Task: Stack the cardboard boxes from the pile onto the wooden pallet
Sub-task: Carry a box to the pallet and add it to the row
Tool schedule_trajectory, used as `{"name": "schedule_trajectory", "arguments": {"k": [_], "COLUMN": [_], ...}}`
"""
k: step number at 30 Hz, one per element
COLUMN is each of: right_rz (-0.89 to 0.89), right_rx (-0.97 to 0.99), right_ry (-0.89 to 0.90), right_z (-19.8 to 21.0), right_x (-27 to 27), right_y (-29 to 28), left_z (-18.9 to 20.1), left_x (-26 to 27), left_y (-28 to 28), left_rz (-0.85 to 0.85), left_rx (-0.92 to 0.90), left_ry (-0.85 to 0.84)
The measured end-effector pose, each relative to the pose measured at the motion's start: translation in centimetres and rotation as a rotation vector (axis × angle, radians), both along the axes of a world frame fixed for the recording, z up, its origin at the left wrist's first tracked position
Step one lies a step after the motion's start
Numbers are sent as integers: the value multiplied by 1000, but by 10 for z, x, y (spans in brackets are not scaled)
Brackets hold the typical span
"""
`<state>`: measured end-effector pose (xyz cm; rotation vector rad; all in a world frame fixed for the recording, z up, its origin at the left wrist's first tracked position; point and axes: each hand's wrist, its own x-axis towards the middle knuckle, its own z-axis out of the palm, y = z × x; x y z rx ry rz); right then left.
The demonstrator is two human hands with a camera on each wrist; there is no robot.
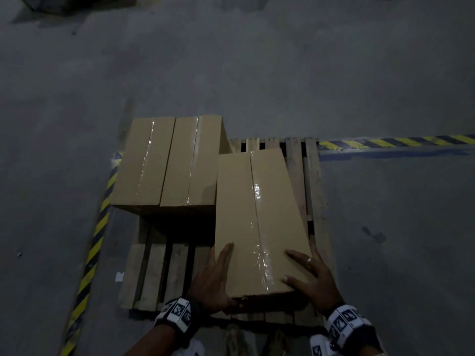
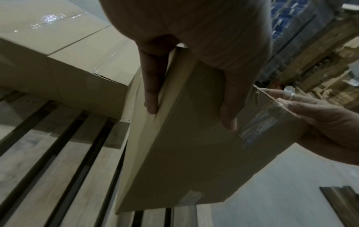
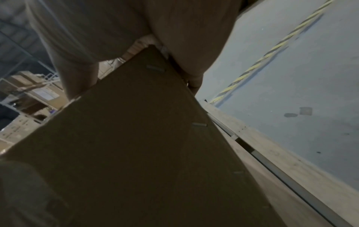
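**Boxes on the pallet**

The pallet (image 1: 295,160) lies on the floor (image 1: 257,73). Two boxes (image 1: 167,163) sit side by side on its far left part, touching. A third box (image 1: 257,222) is to their right, nearer the person, over the pallet's right half. The left hand (image 1: 213,281) is at its near left corner, the right hand (image 1: 313,281) at its near right corner.

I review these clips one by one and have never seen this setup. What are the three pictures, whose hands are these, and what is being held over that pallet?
No machine: a person wears one head camera and one on each wrist. From the head view, the left hand and right hand share a grip on a taped cardboard box at its near end, over the wooden pallet. Two more boxes already lie side by side on its far left part. The wrist views show the held box from underneath. Striped tape marks the floor.
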<state>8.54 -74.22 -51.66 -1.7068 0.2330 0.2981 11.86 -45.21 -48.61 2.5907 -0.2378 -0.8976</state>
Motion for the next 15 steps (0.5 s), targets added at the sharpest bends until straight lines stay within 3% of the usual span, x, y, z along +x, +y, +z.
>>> {"name": "schedule_trajectory", "arguments": {"k": [15], "right_rz": [46], "right_rx": [-66], "right_ry": [76], "right_z": [-46], "right_x": [90], "right_y": [4], "left_z": [-60], "left_x": [98], "left_y": [8], "left_rz": [6], "left_rx": [-45], "left_ry": [40]}}
